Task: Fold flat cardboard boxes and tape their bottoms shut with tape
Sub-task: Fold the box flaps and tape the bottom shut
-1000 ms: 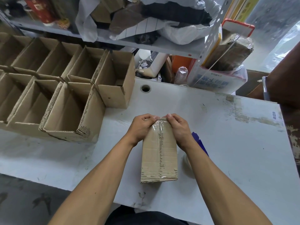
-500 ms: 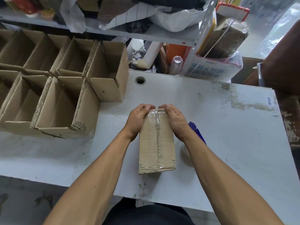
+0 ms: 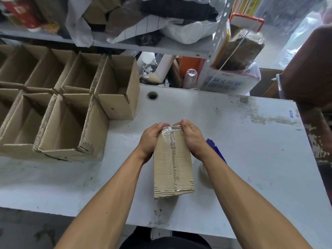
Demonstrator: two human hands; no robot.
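A small cardboard box [image 3: 172, 166] stands bottom-up on the white table [image 3: 251, 150], with clear tape [image 3: 170, 139] running along its centre seam and over the far edge. My left hand [image 3: 150, 139] grips the box's far left corner, fingers curled over the taped end. My right hand [image 3: 193, 139] grips the far right corner the same way. A blue tape dispenser [image 3: 215, 150] lies on the table just right of the box, mostly hidden behind my right forearm.
Several folded open boxes [image 3: 71, 123] stand in rows on the left of the table. A cluttered metal shelf [image 3: 143, 44] rises behind the table. A cable hole [image 3: 152, 95] sits near the table's back edge. A brown object [image 3: 309, 69] stands at the right.
Both hands stay on the box's far end, with fingers sliding slightly down over the taped edge. The camera view has shifted a little; the box has not moved on the table.
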